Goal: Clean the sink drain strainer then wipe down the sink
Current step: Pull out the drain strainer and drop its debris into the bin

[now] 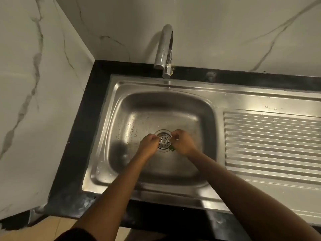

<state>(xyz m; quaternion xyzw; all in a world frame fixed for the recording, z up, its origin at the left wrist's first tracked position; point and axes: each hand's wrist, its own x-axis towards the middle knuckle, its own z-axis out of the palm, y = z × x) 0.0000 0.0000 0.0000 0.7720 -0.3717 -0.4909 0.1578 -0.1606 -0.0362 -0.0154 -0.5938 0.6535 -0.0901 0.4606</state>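
Strainer (pixel 164 142) sits at drain, mid basin of sink (pixel 121 174); left hand (pixel 150 143) and right hand (pixel 182 142) pinch its opposite rims; lift level and straight so debris stays in; green scrap (pixel 172 150) near right edge.

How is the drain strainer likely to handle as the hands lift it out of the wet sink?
The drain strainer looks like thin perforated metal, so probably stiff and light. Droplets on the sink suggest it may be slippery. The left hand and right hand pinch opposite edges, which should keep it level.
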